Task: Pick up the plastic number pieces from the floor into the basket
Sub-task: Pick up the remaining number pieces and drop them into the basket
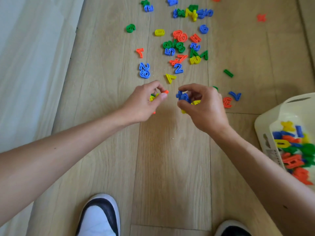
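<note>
Coloured plastic number pieces lie scattered on the wooden floor, with a dense cluster (184, 48) ahead of me. My left hand (144, 103) holds several pieces, yellow and green in the palm, and pinches an orange piece (165, 91) at its fingertips. My right hand (202, 106) grips blue pieces (183, 97) and yellow ones underneath. A yellow 7 (170, 78) lies just beyond both hands. The cream basket (265, 126) at the right edge holds several coloured pieces.
An orange 3 (227, 102) and a blue 7 (235, 95) lie right of my right hand, with a green bar (228, 73) farther off. A white curtain (30, 65) hangs on the left. My two shoes (100, 217) are at the bottom.
</note>
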The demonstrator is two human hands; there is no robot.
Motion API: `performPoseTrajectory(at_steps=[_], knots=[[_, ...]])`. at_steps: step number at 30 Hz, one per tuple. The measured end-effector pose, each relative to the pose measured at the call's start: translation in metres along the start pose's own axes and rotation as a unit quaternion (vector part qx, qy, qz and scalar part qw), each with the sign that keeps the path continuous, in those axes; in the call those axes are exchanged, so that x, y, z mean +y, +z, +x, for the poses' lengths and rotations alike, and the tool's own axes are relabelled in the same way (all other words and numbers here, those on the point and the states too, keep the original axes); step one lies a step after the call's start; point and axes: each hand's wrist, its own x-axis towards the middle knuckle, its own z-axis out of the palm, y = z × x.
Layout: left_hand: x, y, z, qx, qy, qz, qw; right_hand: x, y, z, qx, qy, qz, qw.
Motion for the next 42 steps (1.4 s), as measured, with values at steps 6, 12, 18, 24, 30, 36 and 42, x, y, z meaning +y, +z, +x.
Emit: performPoseTrajectory(at_steps=[6, 12, 18, 24, 30, 36, 42], knots=[[0.088, 0.034, 0.012, -0.132, -0.105, -0.244, 0.955, 0.007, -0.085, -0.025, 0.060, 0.045, 0.166, 0.983], [0.187, 0.088, 0.014, -0.275, -0.079, -0.232, 0.930, 0.041, -0.188, -0.088, 0.152, 0.128, 0.187, 0.962], [0.248, 0.146, 0.018, -0.334, -0.086, -0.126, 0.930, 0.086, -0.229, -0.122, 0.175, 0.219, 0.175, 0.944], [0.268, 0.189, 0.022, -0.313, -0.121, -0.062, 0.940, 0.110, -0.239, -0.135, 0.190, 0.236, 0.194, 0.933], [0.292, 0.200, 0.036, -0.344, -0.207, -0.078, 0.913, 0.122, -0.247, -0.140, 0.206, 0.276, 0.268, 0.900], [0.299, 0.169, 0.057, -0.337, -0.222, -0.091, 0.910, 0.105, -0.243, -0.128, 0.229, 0.242, 0.238, 0.912], [0.277, 0.084, 0.093, -0.311, -0.213, -0.072, 0.923, 0.052, -0.221, -0.077, 0.164, 0.159, 0.198, 0.953]])
